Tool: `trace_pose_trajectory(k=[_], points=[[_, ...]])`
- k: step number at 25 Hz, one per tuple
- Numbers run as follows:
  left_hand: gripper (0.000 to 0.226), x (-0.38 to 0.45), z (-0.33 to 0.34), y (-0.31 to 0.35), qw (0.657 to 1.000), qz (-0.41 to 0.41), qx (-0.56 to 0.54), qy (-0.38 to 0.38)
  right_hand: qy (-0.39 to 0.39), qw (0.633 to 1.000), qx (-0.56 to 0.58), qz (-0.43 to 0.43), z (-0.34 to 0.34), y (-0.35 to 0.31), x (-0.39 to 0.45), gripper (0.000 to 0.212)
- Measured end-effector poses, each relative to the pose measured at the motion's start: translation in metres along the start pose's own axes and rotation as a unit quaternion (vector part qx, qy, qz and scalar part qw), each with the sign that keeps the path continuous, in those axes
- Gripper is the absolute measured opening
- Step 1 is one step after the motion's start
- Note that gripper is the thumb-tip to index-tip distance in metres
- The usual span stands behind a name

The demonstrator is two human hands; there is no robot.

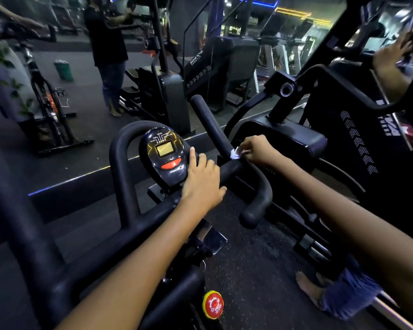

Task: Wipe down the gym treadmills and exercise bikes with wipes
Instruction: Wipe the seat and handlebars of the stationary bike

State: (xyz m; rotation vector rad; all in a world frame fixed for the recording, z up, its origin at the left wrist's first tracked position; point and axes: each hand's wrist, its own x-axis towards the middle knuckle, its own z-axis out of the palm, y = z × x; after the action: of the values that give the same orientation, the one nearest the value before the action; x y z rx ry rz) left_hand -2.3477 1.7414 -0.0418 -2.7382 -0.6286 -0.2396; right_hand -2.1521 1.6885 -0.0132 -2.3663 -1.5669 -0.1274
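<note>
Bike handlebar (224, 169) wipe in progress: right hand (258, 148) pinches wipe (234, 154), left hand (202, 179) flat on bar, fingers relaxed. Next: rub along upright grip (209, 120).

Green bin (63, 69) on floor (mirror reflection), stair climber (224, 67) beyond.

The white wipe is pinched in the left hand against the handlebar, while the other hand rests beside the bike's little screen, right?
Not quite. The head view shows the wipe pinched in the right hand, against the handlebar. The left hand is the one resting beside the screen.
</note>
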Motion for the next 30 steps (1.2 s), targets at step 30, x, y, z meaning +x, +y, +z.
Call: trace_pose_trajectory(k=[30], points=[[0.073,0.0,0.004,0.0,1.0,0.01,0.013,0.024,0.052,0.986,0.136,0.086,0.002,-0.022,-0.151,0.022]])
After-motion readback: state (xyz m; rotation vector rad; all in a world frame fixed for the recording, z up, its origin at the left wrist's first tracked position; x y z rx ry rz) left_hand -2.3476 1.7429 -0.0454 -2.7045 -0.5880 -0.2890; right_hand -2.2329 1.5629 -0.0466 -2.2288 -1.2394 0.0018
